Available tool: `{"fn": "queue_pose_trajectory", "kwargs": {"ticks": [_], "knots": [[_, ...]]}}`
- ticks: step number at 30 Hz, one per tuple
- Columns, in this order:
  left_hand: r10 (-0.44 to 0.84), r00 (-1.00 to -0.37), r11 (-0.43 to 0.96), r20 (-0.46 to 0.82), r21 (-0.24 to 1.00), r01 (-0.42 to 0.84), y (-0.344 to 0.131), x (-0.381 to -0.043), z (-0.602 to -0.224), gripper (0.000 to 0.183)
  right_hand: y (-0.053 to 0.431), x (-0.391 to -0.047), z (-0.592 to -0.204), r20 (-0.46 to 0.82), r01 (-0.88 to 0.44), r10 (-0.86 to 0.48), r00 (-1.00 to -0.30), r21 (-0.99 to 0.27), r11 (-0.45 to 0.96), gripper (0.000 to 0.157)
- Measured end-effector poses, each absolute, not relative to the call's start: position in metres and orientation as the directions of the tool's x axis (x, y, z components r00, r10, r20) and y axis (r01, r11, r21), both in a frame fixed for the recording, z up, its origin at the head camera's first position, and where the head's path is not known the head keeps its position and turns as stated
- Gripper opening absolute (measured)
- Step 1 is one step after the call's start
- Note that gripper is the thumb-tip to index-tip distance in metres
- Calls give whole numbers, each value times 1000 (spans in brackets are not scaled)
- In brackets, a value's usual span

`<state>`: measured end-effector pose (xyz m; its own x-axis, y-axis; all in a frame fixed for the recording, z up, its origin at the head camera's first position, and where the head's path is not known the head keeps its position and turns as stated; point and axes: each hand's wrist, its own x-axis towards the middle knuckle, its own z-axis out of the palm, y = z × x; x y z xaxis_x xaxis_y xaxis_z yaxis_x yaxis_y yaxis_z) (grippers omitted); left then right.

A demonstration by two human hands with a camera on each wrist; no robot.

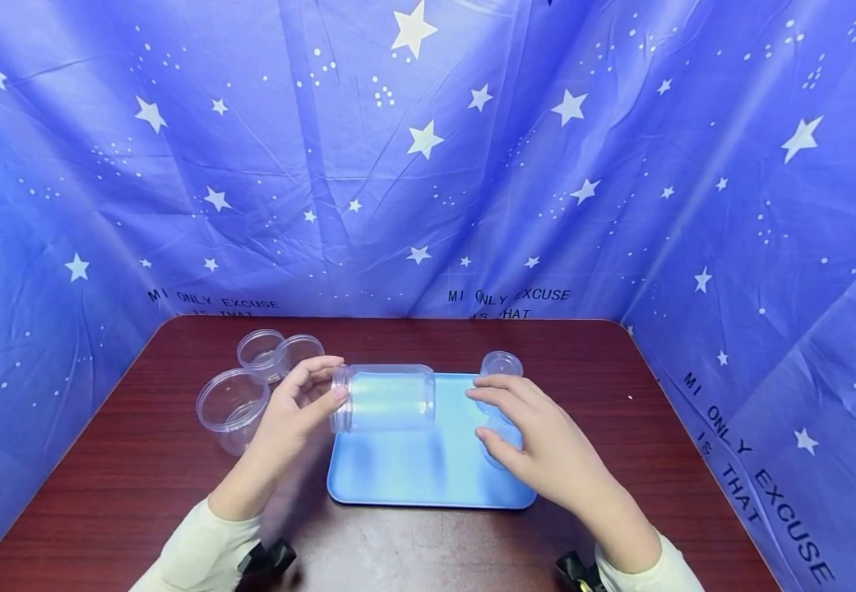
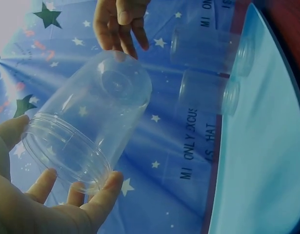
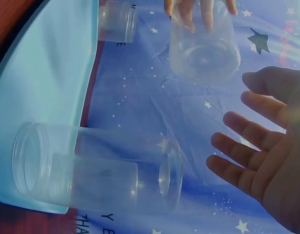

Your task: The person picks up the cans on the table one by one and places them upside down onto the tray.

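My left hand (image 1: 287, 419) grips a clear plastic jar (image 1: 392, 399) by its threaded mouth, thumb on one side and fingers on the other. The jar lies sideways in the air over the blue tray (image 1: 398, 485), its base pointing right. My right hand (image 1: 549, 436) hovers over the tray's right side, fingers spread and holding nothing. Two more clear jars stand mouth-down at that side, a nearer one (image 3: 110, 170) and a farther one (image 1: 502, 363). In the head view the right hand partly covers the nearer one.
Left of the tray, three clear jars stand mouth-up on the dark red table (image 1: 124, 460): a large front jar (image 1: 232, 407) and two behind, a left one (image 1: 259, 349) and a right one (image 1: 305, 349). Blue star-patterned curtains (image 1: 368, 205) enclose the table's back and sides.
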<state>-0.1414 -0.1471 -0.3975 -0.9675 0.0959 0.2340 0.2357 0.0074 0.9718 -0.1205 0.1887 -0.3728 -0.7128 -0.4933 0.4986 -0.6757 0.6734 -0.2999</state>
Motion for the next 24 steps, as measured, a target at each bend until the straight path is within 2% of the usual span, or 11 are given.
{"fn": "queue_pose_trajectory", "kwargs": {"ticks": [8,15,24], "knots": [[128,-974,-58,187,982,180,-144,-140,-402,44,184,-119,-374,524,-703,-492,-695,-356,616,48],[179,-971,-132,158,982,135,-139,-136,-404,43,179,-118,-377,528,-722,-498,-688,-432,540,58],[239,-954,-156,179,977,144,-133,-131,-404,38,175,-118,-380,529,-751,-532,-661,-449,485,66]]}}
